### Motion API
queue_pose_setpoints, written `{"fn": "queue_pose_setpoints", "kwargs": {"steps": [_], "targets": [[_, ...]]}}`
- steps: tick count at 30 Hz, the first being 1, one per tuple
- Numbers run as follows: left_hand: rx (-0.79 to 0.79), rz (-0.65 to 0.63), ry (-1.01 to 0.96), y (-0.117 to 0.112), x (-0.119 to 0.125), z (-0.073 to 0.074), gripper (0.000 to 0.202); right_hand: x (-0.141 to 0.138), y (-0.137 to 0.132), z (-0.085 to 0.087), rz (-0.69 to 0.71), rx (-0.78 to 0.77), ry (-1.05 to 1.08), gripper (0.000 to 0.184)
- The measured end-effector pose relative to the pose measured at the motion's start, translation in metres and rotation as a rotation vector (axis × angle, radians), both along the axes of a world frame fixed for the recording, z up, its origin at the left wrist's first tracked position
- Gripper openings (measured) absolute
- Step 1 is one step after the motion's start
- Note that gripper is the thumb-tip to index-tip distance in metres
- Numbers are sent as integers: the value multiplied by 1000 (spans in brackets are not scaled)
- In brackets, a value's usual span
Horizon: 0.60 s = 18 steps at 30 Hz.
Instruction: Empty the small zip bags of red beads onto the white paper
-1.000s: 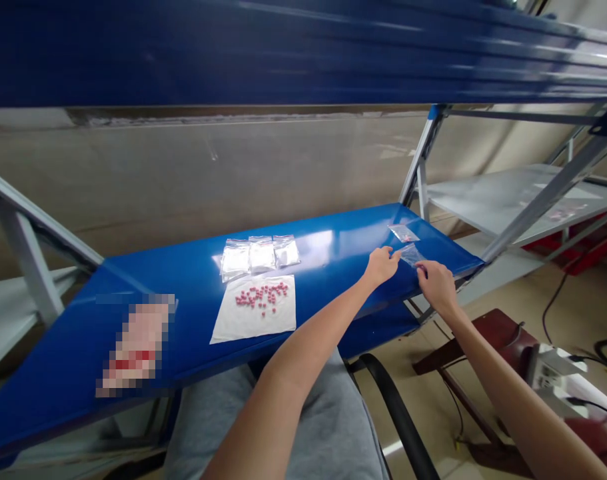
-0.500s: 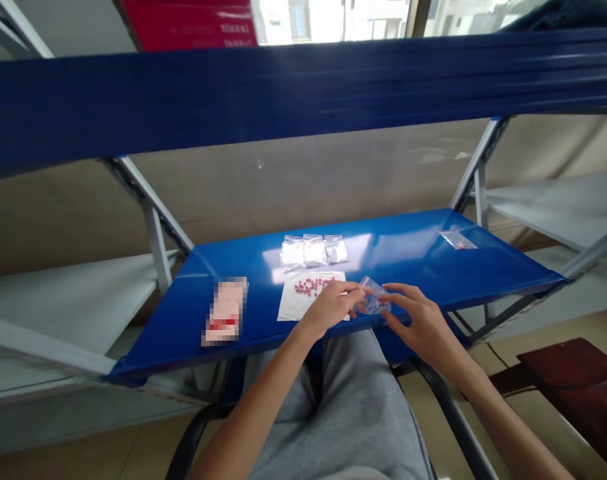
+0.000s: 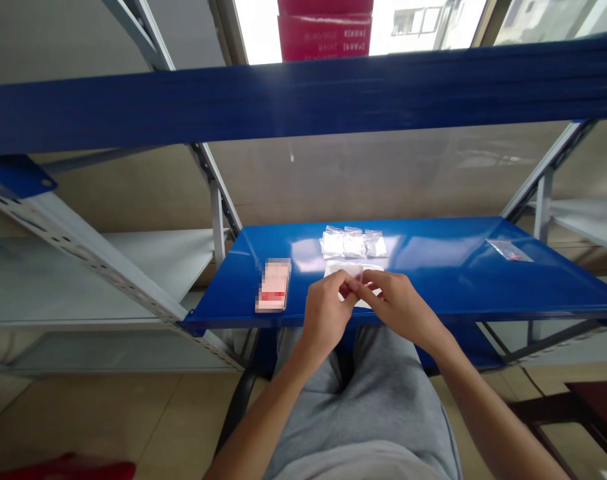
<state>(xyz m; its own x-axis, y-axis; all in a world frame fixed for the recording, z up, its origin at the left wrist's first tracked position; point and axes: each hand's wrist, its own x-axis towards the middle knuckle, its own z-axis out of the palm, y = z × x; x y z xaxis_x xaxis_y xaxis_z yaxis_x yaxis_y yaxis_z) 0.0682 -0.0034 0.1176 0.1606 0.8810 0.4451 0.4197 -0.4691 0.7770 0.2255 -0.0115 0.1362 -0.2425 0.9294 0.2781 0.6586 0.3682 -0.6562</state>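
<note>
My left hand [image 3: 329, 303] and my right hand [image 3: 394, 300] meet over a white sheet of paper [image 3: 340, 267], fingertips pinched together. Between them is a small clear zip bag [image 3: 360, 272], mostly hidden by the fingers. Both hands are closed on it, near its top as far as I can see. The hands cover the middle of the paper, so the small pink-red beads that lay there do not show. Just beyond the paper, several small zip bags with white contents [image 3: 354, 244] lie in a row on the blue shelf [image 3: 433, 287].
A pixelated pink-and-red phone-like object [image 3: 274, 287] lies on the left of the shelf. A clear bag with a few red bits [image 3: 509, 250] lies at the far right. A blue beam [image 3: 303, 100] crosses above the hands, and metal posts [image 3: 218, 200] stand at the sides.
My hands have come together, the right one moving in from beside the paper with the clear bag. The hands now cover the beads. The camera view has shifted left.
</note>
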Motion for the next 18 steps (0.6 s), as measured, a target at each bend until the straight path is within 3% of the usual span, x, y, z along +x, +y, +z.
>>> {"fn": "queue_pose_setpoints", "kwargs": {"steps": [5,12,18], "targets": [[-117,-95,-70,7,6,-6,20,13,5,1,104,-109,80,36],[-266,-168,-218,-11,9,-10,23,30,1,-4,313,-414,330,41],[-295,-303,-170,-16,-1,-1,16,38,-5,-6,308,-418,325,42]]}}
